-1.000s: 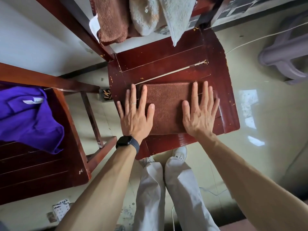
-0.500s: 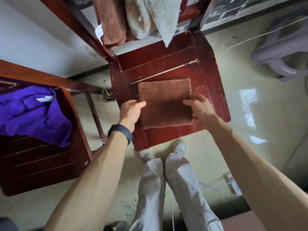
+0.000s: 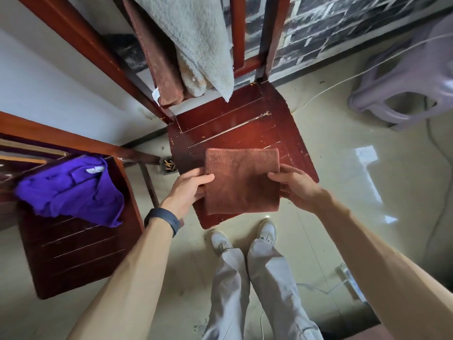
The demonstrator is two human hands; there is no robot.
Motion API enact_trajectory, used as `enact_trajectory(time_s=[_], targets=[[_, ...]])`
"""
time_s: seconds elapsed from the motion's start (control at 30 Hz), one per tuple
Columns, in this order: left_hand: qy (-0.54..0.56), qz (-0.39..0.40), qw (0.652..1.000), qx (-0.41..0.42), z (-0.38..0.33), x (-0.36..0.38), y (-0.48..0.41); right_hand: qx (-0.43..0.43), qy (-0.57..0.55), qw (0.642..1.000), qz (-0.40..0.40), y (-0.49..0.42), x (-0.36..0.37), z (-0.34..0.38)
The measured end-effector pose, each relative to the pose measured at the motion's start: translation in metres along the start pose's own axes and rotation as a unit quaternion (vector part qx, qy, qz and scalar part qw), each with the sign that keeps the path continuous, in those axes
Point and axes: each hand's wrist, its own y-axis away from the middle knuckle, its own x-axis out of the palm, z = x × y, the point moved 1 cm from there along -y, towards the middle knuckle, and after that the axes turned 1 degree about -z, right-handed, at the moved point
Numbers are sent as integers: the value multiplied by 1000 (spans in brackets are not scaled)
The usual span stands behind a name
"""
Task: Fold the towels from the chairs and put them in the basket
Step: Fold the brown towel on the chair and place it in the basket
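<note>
Both arms reach forward and the left hand (image 3: 188,190) and the right hand (image 3: 294,185) each pinch one side edge of the folded square brown terry towel (image 3: 242,180), thumb on top. The towel is over the front part of the dark red wooden chair seat (image 3: 232,123), which stands on a glossy beige tiled floor (image 3: 343,168) near a dark brick-pattern wall (image 3: 331,25). A fluffy grey-white towel (image 3: 196,33) and a second brown towel (image 3: 159,57) hang on the chair back, and a crumpled purple cloth (image 3: 71,190) lies on the neighbouring wooden chair (image 3: 81,253).
</note>
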Motion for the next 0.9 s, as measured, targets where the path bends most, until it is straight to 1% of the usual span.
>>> enact_trajectory(time_s=[0.2, 0.3, 0.43, 0.53, 0.67, 0.9], targets=[[-25, 73, 996, 46, -46, 13, 113, -72, -24, 997, -19, 140, -6, 27], [-52, 96, 992, 71, -72, 21, 175, -106, -27, 993, -53, 218, -8, 41], [-95, 146, 979, 110, -109, 41, 254, -166, -70, 978, -106, 323, -8, 55], [-132, 194, 961, 147, -131, 68, 298, -216, -105, 957, -161, 389, -12, 51], [-179, 251, 932, 189, -152, 114, 336, -272, -161, 923, -221, 455, -24, 28], [-266, 342, 873, 225, -184, 231, 393, -332, -234, 851, -331, 534, -74, -3]])
